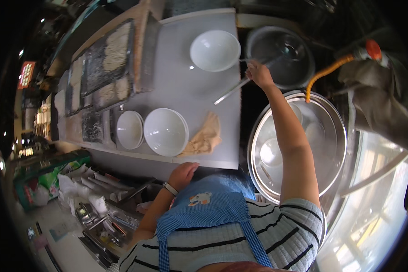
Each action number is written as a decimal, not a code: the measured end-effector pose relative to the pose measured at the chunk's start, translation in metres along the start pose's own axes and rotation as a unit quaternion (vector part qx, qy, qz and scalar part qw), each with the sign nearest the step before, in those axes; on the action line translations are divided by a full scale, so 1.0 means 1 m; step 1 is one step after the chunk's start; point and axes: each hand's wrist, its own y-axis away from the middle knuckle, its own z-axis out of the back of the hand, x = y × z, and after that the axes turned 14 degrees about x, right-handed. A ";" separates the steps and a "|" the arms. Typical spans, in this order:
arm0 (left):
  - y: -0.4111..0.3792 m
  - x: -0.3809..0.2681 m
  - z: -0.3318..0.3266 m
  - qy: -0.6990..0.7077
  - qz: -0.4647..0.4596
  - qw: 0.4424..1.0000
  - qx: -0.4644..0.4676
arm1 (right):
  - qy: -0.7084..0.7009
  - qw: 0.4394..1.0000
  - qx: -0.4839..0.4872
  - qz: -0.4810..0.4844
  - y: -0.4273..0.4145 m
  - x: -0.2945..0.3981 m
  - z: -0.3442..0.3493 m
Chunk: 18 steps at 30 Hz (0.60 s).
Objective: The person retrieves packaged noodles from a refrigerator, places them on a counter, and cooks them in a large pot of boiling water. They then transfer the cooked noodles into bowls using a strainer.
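Observation:
My right hand grips the long metal handle of a ladle. The ladle's bowl end reaches into a deep, dark pot beyond the counter's edge, while the handle's other end juts over the counter. Just left of the pot stands a large white bowl. My left hand is at the counter's near edge, with its fingers curled and partly turned from view. Nothing shows in it. Close to it lie a crumpled tan cloth and stacked white bowls.
Smaller white bowls stand farther left. Dark trays of noodles lie at the back left. A wide steel basin stands under my right arm, below an orange hose. Open drawers and a green box are lower left.

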 end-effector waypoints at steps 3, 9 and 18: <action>0.022 0.020 -0.024 -0.028 -0.001 0.999 -0.041 | 0.230 0.970 0.080 -0.028 -0.061 0.004 -0.022; 0.025 0.013 -0.023 0.046 0.083 0.995 0.024 | 0.216 0.956 0.081 -0.182 -0.086 -0.003 -0.009; 0.010 -0.015 -0.013 0.007 0.031 0.999 0.012 | 0.376 0.908 0.106 -0.151 -0.043 -0.004 -0.036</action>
